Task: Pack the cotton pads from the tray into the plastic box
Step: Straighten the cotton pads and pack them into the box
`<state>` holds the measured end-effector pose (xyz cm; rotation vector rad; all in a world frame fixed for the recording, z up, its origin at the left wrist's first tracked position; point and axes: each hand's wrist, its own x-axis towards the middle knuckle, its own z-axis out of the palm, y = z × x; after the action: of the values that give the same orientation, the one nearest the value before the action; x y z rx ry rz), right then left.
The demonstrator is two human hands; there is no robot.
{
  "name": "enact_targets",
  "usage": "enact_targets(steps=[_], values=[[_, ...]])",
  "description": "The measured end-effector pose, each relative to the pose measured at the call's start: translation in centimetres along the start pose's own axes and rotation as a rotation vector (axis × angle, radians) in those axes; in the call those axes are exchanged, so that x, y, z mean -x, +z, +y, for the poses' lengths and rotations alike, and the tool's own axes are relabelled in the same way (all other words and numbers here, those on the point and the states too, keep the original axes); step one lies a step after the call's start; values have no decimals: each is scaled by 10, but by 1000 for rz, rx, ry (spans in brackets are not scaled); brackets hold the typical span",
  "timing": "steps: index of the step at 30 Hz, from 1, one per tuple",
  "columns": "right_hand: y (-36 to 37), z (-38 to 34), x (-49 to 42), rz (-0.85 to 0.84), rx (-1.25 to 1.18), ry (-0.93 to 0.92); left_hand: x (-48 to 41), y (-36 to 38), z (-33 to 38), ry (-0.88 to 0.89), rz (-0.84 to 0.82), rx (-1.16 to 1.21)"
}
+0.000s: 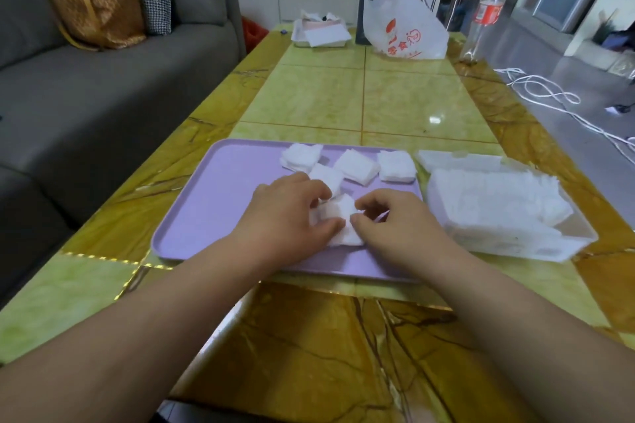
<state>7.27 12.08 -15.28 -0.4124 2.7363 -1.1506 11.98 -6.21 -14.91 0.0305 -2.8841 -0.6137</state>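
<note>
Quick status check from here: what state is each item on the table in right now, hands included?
Left hand: gripping the near stack of cotton pads.
Right hand: pinching the same stack's right edge.
Purple tray: four loose pad stacks left at its far side.
Plastic box: open, mostly filled with pads, right of the tray.
Plastic bag: upright, far end.
Clear bottle: upright, capped.
</note>
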Motion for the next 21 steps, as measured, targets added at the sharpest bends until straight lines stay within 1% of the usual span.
enact_targets(steps=[2, 4, 6, 8, 12, 16, 18, 21], values=[[-1, 1, 0, -21, -8, -4, 2, 3, 2, -43, -93, 61], [-3, 2, 1, -42, -19, -13, 3, 5, 3, -35, -127, 105], [-4, 2, 2, -56, -50, -5, 2, 5, 3, -13, -136, 124], [-6, 4, 2, -83, -133, 30, 2, 4, 5, -3, -134, 142], [-11, 4, 2, -169, -305, 78, 3, 3, 10, 15, -79, 211], [-18, 4, 3, -229, -417, 76, 6, 0, 16, -27, -118, 487], [-21, 5, 3, -260, -455, 68, 6, -2, 18, -48, -116, 576], [-21, 10, 3, -290, -429, 45, 5, -5, 17, -122, -122, 702]])
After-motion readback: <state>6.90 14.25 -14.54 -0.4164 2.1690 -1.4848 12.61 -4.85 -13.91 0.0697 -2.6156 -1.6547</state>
